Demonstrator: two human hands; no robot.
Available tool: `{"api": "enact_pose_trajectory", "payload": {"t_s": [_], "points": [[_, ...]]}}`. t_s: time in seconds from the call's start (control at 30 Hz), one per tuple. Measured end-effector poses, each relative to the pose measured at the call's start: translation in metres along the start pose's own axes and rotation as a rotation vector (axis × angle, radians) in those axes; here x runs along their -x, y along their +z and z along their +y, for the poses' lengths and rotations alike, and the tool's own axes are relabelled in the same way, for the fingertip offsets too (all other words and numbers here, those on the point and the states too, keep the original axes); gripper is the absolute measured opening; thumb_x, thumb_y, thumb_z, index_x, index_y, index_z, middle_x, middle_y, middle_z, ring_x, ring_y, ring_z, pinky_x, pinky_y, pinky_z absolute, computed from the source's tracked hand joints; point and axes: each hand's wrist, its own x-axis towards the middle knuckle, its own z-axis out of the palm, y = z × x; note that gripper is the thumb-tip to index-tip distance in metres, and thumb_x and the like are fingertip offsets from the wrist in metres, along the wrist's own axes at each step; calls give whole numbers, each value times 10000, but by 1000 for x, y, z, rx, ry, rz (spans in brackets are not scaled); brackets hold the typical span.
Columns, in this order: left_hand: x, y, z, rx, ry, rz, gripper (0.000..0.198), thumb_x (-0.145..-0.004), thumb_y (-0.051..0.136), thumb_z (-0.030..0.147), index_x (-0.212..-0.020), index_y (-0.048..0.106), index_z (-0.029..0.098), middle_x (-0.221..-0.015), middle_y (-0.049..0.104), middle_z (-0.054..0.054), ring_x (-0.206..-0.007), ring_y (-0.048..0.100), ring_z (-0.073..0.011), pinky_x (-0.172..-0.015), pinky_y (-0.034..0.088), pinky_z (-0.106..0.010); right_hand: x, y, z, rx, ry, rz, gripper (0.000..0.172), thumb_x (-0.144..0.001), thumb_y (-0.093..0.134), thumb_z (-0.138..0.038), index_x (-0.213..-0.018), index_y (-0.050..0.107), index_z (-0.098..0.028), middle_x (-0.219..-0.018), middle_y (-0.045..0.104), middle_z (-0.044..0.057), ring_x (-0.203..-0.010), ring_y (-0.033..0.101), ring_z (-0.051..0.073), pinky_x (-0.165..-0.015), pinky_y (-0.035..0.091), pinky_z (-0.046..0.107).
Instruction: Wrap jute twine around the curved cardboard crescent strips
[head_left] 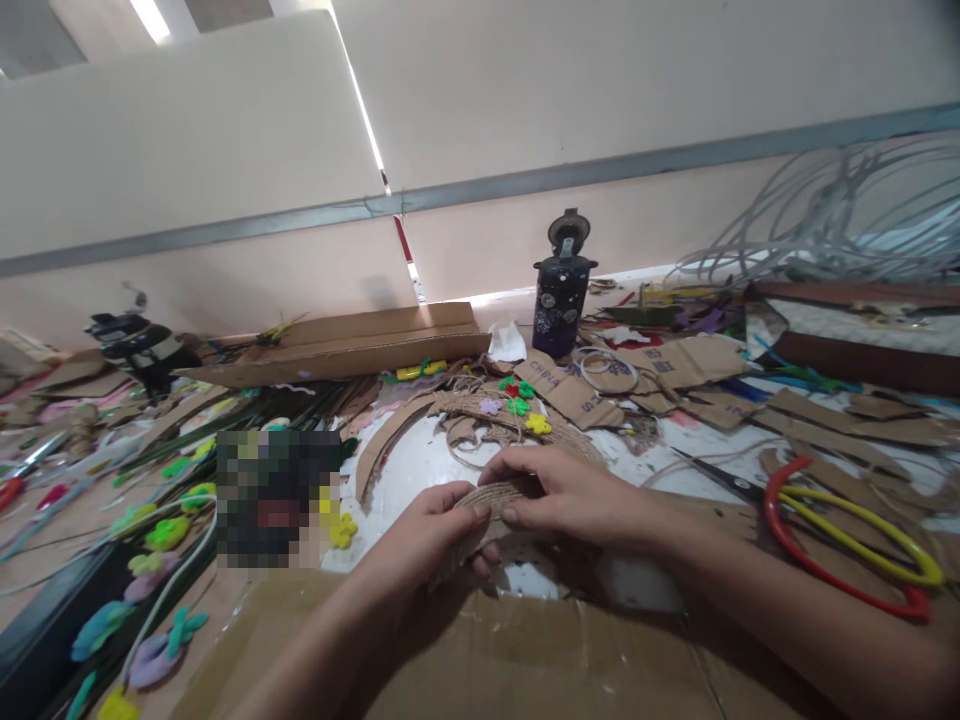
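Both hands grip a curved strip wrapped in brown twine in front of me. My left hand pinches its left end, thumb on top and some fingers curled beneath. Over the right part of the strip, my right hand is closed with its thumb pressed on the twine. Just beyond lies a twine-covered arc, with small yellow, green, red and purple fuzzy flowers on it. A bare cardboard arc curves to its left. Below my hands spreads a large cardboard sheet.
Scissors with red and yellow handles lie open at the right. A dark bottle stands upright, lid raised, near the wall. Cardboard scraps and a cardboard tray fill the back. Fuzzy flowers crowd the left.
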Motion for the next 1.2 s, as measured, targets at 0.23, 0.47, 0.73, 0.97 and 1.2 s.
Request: {"api": "enact_pose_trajectory", "payload": {"t_s": [0.23,0.47,0.73,0.97,1.2], "points": [[4,3,2,14,-3,-4,303,-797,747,350,-953,708,93,-657,653,-60,-495,578,-129,-508,527,-244,1,-1,-4,51,-2,4,329,-745,647,-84,-1040,726,-205,-978,743,18,-873,658,198,-725,457,268],[5,5,4,31,3,-11,277,-796,756,344,-934,715,107,-701,658,-65,-532,591,-130,-510,537,-228,2,0,-3,91,-59,16,300,-768,646,-108,-1043,726,-200,-998,746,28,-890,656,207,-752,454,278],[6,7,2,52,-7,32,231,-814,709,284,-965,711,109,-679,645,-51,-496,572,-125,-497,533,-236,1,-4,-2,33,13,-28,376,-738,641,-92,-1088,727,-200,-1004,746,23,-900,661,212,-752,468,277],[3,3,2,25,-34,16,236,-802,726,294,-939,700,103,-657,658,-54,-510,586,-117,-506,501,-202,1,-2,-1,53,-46,-19,352,-749,628,-94,-1070,727,-199,-1015,744,25,-909,659,207,-777,466,277],[4,5,1,53,-14,17,245,-778,720,281,-944,699,102,-653,653,-51,-492,569,-126,-502,522,-239,-1,-6,1,-83,23,-102,391,-734,628,-132,-1117,699,-160,-1023,732,40,-925,654,217,-783,482,278]]}}
